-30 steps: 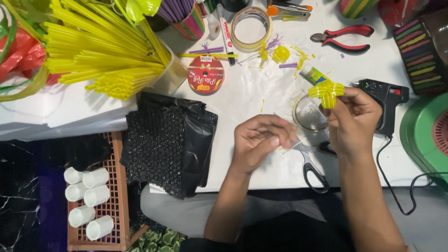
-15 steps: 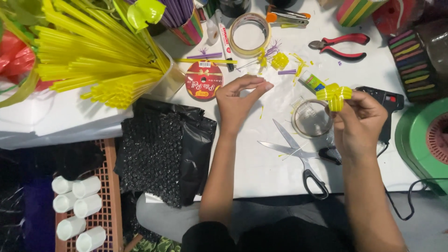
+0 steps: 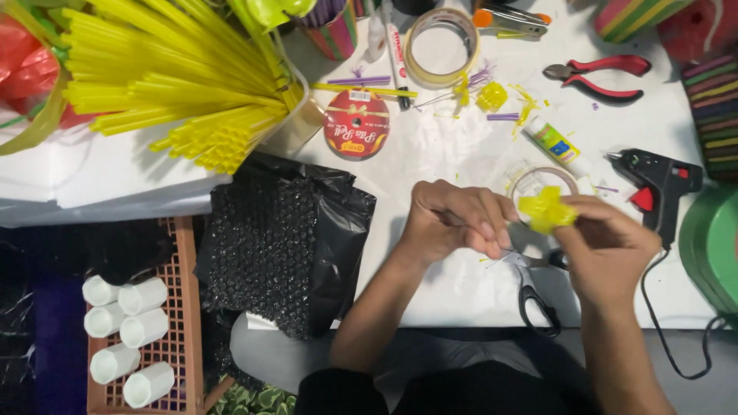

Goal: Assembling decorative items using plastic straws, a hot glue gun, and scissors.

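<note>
Just above the white worktop [image 3: 461, 154], the right hand [image 3: 607, 246] curls its fingers in a closed grip on a small yellow flower of cut straw pieces [image 3: 544, 209], held over a clear tape roll [image 3: 543, 184]. Beside it, the left hand [image 3: 453, 219] is bent at the knuckles, fingertips pinched together; what they pinch I cannot tell. Scissors [image 3: 534, 288] lie under both. An orange crate [image 3: 146, 323] holds white ribbed cups [image 3: 127, 330]; long yellow straws [image 3: 177, 84] fan from a clear holder.
</note>
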